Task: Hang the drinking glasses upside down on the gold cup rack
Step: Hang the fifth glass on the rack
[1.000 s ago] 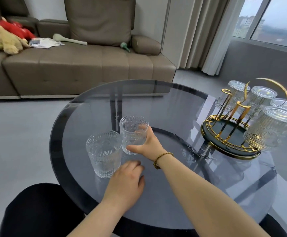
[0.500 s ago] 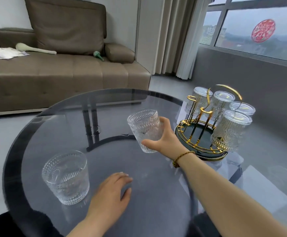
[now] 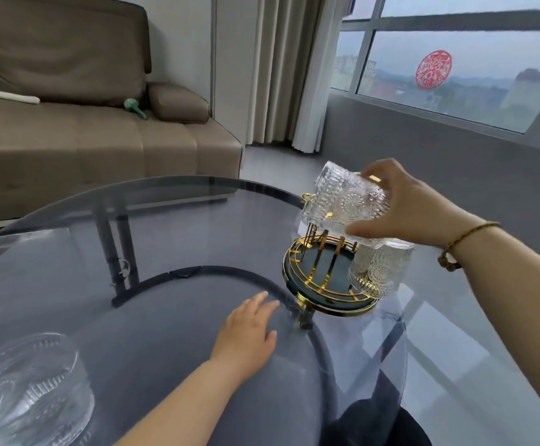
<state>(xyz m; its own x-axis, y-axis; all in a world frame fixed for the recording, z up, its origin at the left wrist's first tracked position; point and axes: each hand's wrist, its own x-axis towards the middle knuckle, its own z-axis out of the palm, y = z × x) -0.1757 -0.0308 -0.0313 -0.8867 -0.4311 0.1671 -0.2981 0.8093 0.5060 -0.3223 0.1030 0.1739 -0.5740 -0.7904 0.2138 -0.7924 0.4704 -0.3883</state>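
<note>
Right hand point(image 3: 413, 207) clasping embossed drinking glass point(image 3: 346, 201) tilted mouth-down-left just above gold cup rack point(image 3: 323, 278); left hand point(image 3: 246, 333) splayed flat, empty, near rack's front.

Round smoked-glass table point(image 3: 178, 220) w/ dark ring frame beneath, gold cup rack point(image 3: 323, 278) standing near right edge, one upright textured glass point(image 3: 27, 387) at near-left edge, left hand point(image 3: 246, 333) flat on top betw. them
</note>
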